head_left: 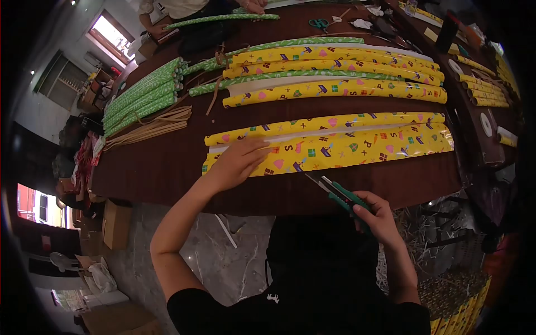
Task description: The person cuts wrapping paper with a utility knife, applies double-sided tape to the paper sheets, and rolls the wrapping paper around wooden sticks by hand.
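A partly unrolled sheet of yellow patterned paper (352,146) lies across the brown table, its far edge curled into a roll. My left hand (239,162) rests on the left part of the sheet, fingers extended and pointing right. In my right hand (375,215) is a green-handled cutting tool (341,195), its metal end pointing up and left near the sheet's front edge. Beyond the sheet lie several yellow rolls (335,92), with green patterned rolls (301,76) among them.
Stacked green rolls (142,97) and tan strips (151,127) lie at the left of the table (151,173). Green scissors (319,24) lie at the back. Another person's hand (254,5) is near a green roll at the far side. More yellow rolls (483,89) lie far right.
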`<state>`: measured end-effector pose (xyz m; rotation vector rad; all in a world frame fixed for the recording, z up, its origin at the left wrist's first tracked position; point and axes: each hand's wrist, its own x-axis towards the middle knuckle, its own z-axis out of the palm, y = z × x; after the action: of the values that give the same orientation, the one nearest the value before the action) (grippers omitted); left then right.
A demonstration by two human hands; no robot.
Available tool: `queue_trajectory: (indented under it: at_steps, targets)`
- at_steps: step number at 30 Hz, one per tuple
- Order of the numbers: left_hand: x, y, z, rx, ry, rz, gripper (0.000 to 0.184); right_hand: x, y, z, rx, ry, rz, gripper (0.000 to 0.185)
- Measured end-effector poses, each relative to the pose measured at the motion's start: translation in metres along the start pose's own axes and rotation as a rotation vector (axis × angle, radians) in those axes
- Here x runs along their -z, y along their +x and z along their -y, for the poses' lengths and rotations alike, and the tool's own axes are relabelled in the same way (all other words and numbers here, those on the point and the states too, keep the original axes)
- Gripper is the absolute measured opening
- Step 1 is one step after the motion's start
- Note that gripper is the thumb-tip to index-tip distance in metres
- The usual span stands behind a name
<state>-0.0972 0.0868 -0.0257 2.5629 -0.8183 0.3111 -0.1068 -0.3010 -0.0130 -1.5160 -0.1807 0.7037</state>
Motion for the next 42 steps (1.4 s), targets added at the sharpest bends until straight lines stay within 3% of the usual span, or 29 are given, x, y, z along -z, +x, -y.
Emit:
queue_trajectory:
  at_steps: [4, 6, 12, 17, 30, 33, 35, 42]
  targets:
    - [0.0, -0.02, -0.007, 0.062, -0.024, 0.039, 0.034, -0.022, -0.003, 0.003, -0.066, -0.031, 0.069, 0.031]
    - [-0.006, -0.022, -0.018, 0.072, -0.046, 0.035, 0.036, -0.032, -0.001, 0.001, -0.077, 0.096, 0.099, 0.036]
    - [-0.034, -0.01, -0.044, 0.163, -0.044, -0.152, 0.042, -0.039, -0.004, -0.014, 0.029, 0.062, 0.017, 0.039]
    - [-0.047, 0.0, -0.046, 0.168, 0.003, -0.193, 0.029, -0.034, -0.009, -0.012, -0.022, 0.087, 0.007, 0.039]
    - [-0.054, 0.004, -0.05, 0.14, 0.055, -0.228, 0.017, -0.043, -0.012, -0.021, -0.035, 0.125, -0.02, 0.038]
    - [-0.054, 0.006, -0.05, 0.207, -0.014, -0.197, 0.013, -0.043, -0.009, -0.023, -0.042, 0.148, -0.038, 0.039]
    - [-0.055, 0.008, -0.048, 0.464, -0.339, -0.118, 0.009, -0.043, -0.008, -0.018, -0.044, 0.157, -0.043, 0.039]
    - [-0.055, 0.009, -0.045, 0.632, -0.677, -0.155, 0.013, -0.046, -0.007, -0.018, -0.067, 0.177, -0.038, 0.038]
